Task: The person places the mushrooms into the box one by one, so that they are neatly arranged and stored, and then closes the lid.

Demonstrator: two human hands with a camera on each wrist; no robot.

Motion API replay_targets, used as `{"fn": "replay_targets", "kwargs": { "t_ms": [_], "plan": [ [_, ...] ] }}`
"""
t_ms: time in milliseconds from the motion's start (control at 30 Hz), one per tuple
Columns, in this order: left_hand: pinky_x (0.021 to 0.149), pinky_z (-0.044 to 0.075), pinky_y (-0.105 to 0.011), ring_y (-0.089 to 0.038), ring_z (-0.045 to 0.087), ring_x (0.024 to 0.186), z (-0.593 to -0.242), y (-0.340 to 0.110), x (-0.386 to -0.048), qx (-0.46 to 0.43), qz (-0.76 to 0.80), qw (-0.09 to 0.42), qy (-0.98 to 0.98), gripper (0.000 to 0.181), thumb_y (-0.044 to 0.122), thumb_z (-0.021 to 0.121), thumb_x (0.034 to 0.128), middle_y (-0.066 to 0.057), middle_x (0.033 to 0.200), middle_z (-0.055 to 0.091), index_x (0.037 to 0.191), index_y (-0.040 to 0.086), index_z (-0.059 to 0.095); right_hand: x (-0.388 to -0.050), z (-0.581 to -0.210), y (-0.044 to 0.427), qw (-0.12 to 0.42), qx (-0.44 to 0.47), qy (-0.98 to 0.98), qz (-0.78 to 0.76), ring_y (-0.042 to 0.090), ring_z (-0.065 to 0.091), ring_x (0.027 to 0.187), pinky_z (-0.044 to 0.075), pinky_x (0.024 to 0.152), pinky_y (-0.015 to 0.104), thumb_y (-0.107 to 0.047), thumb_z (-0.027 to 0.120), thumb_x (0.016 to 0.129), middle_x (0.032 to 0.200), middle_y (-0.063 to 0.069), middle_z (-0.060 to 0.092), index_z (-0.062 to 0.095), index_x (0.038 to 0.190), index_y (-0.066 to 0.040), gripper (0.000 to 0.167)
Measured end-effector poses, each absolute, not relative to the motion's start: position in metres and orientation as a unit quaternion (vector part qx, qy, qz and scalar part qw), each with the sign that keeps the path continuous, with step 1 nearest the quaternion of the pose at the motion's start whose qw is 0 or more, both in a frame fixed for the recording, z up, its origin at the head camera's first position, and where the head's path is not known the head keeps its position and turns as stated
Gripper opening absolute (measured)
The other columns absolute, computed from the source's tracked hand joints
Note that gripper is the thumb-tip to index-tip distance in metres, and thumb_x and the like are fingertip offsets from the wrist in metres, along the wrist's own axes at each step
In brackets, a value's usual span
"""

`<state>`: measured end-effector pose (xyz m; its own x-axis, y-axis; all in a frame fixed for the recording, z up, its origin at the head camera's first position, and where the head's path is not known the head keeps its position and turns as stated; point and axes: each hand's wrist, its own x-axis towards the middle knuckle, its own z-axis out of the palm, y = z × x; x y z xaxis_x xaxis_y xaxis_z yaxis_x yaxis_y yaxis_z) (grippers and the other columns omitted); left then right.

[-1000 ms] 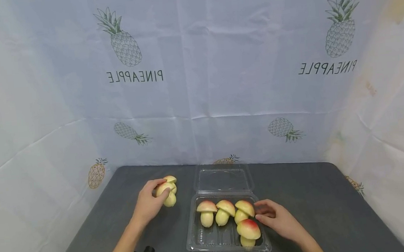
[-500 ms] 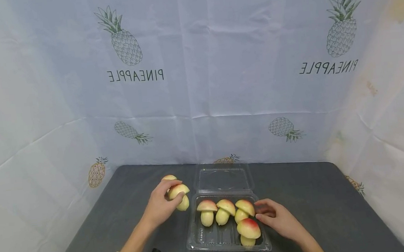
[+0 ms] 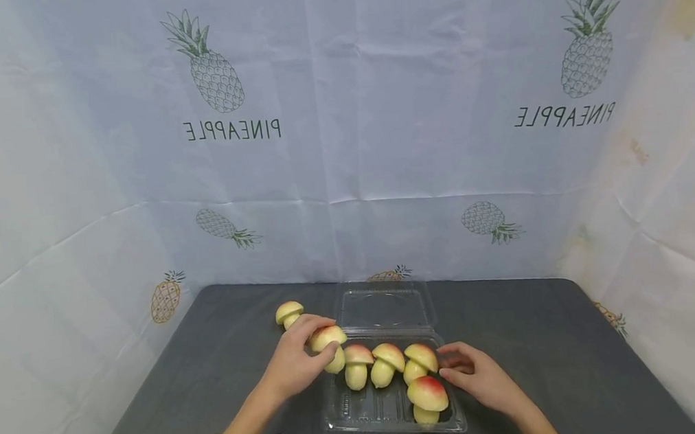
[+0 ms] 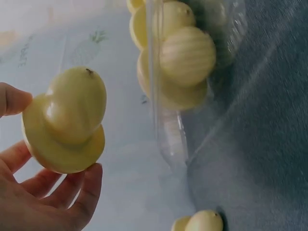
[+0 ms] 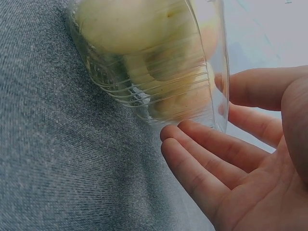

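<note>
Head view: my left fingers (image 3: 314, 322) are clamping a mushroom-shaped piece (image 3: 328, 338), holding it at the left edge of the clear box (image 3: 366, 428), stem pointing toward me; the box's bare floor (image 3: 364, 406) is lying rightward and nearer me. My right fingers (image 5: 192, 175), loosely apart, are resting by its right wall.

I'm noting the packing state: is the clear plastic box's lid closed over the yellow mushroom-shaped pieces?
No, the clear plastic lid lies open behind the clear plastic tray, leaving the four yellow mushroom-shaped pieces inside uncovered.
</note>
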<state>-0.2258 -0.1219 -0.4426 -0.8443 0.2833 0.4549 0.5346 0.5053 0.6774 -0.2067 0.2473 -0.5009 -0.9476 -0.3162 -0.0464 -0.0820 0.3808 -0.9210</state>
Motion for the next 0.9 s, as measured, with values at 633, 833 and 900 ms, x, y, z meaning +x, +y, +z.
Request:
{"fn": "replay_targets", "kwargs": {
  "t_ms": [633,833,900],
  "plan": [
    [0.084,0.056,-0.031,-0.014,0.059,0.107,-0.455,-0.091,-0.21,-0.298,-0.432,0.086,-0.847,0.028,0.026,0.073,0.0952,0.01,0.121,0.06,0.122,0.019,0.069,-0.207,-0.5,0.247,0.111,-0.12,0.826,-0.54,0.035,0.065,0.111,0.059,0.085,0.041,-0.026,0.067,0.101,0.12,0.014,0.067,0.053,0.138,0.002,0.049],
    [0.081,0.055,-0.03,-0.013,0.058,0.104,-0.459,-0.083,-0.207,-0.312,-0.421,0.079,-0.848,0.029,0.03,0.071,0.0968,0.009,0.119,0.061,0.122,0.014,0.071,-0.207,-0.5,0.247,0.109,-0.119,0.826,-0.54,0.036,0.065,0.111,0.059,0.086,0.042,-0.027,0.067,0.1,0.12,0.014,0.067,0.053,0.138,0.002,0.049],
    [0.081,0.055,-0.03,-0.013,0.058,0.104,-0.461,-0.08,-0.206,-0.315,-0.416,0.081,-0.849,0.03,0.03,0.071,0.0961,0.009,0.118,0.061,0.121,0.013,0.071,-0.207,-0.5,0.247,0.108,-0.118,0.827,-0.54,0.036,0.065,0.111,0.059,0.086,0.042,-0.027,0.067,0.1,0.12,0.014,0.067,0.053,0.138,0.001,0.049]
  ]
}}
